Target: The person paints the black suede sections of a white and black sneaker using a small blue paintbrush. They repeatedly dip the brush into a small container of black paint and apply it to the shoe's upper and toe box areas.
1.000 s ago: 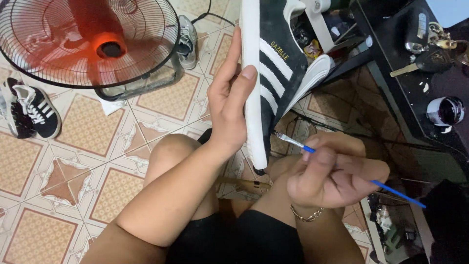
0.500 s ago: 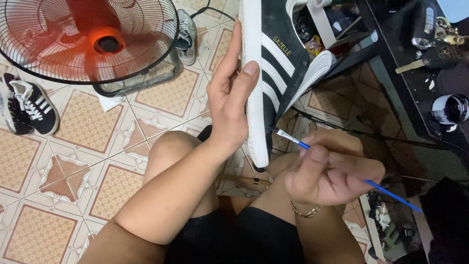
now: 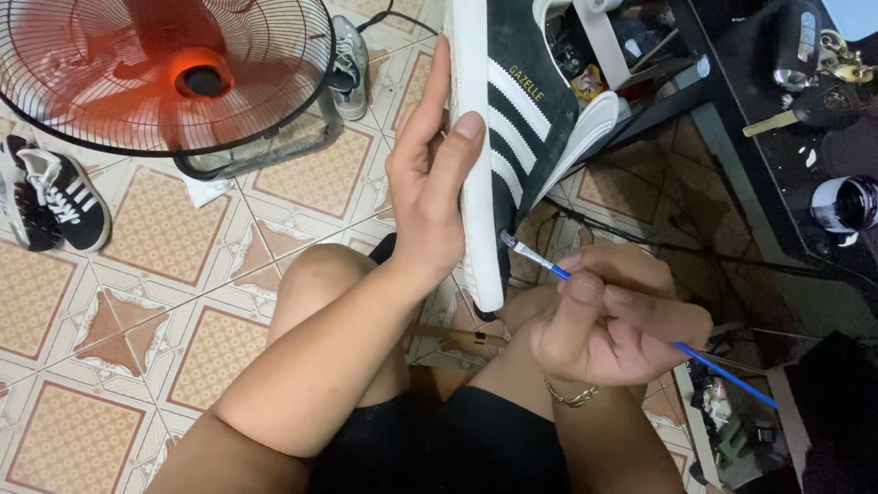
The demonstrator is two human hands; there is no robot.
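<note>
1. The floor (image 3: 119,357) has patterned tiles in orange and cream; a round fan (image 3: 174,78) with an orange centre stands on it at the upper left; a pair of dark sneakers (image 3: 50,197) lies at the left edge, and a grey shoe (image 3: 350,64) lies behind the fan
2. At the right stands a black bench (image 3: 805,137); on it are keys (image 3: 837,55) and a small dark jar (image 3: 846,203)
3. The left hand (image 3: 430,187) is closed on the black shoe (image 3: 517,119) with white stripes; the palm and fingers press on the white sole, which stands upright above the knees
4. The right hand (image 3: 613,320) is clenched around a thin blue paintbrush (image 3: 640,325); the bristle tip touches the shoe near the lower edge of the sole, just beside the left hand; a bracelet (image 3: 572,395) is on this wrist
</note>
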